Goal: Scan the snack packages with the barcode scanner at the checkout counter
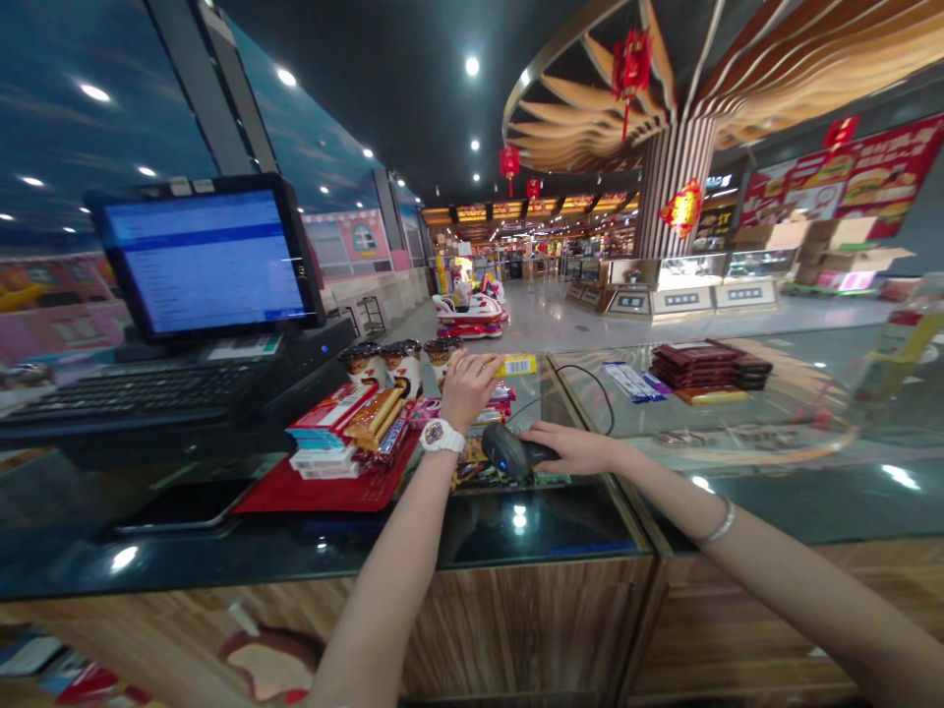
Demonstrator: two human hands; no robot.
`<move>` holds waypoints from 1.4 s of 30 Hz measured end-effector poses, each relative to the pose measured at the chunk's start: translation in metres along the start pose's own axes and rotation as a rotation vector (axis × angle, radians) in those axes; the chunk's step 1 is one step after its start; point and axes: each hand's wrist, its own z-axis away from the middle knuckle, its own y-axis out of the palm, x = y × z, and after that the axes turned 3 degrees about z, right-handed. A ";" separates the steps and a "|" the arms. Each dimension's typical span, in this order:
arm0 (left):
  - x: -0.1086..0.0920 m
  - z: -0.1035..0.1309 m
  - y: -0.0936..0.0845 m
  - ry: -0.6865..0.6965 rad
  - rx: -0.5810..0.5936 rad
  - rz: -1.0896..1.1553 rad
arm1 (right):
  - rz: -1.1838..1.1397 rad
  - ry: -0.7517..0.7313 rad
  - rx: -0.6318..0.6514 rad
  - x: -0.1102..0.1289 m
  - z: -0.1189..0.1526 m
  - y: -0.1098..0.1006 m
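Your right grip [566, 447] wraps the scanner [508, 453]; can't tell if your left grip [470, 385] pinches the yellow pack [507, 369] beside it, so keep that barcode [520, 365] uncovered.

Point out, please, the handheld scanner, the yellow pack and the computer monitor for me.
Handheld scanner [508, 451]: head view, on its dark head.
Yellow pack [519, 365]: head view, on its barcode side.
Computer monitor [206, 261]: head view, on its lit screen.

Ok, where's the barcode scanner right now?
In the head view, the black barcode scanner is just below and right of centre, held in the right hand, right of the white wristwatch.
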 end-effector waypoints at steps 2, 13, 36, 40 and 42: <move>-0.001 0.000 0.000 0.002 0.003 0.001 | -0.013 0.006 -0.001 0.000 -0.001 0.000; -0.008 -0.003 -0.002 0.061 -0.009 0.027 | -0.068 0.256 -0.698 -0.021 -0.001 -0.020; -0.057 -0.013 -0.005 0.308 0.074 0.130 | -0.219 0.325 -0.455 -0.046 0.033 -0.053; -0.077 -0.027 -0.008 0.314 0.098 0.145 | -0.061 0.297 -0.533 -0.027 0.054 -0.064; -0.093 -0.036 -0.008 0.289 0.084 0.152 | -0.009 0.301 -0.593 -0.021 0.068 -0.069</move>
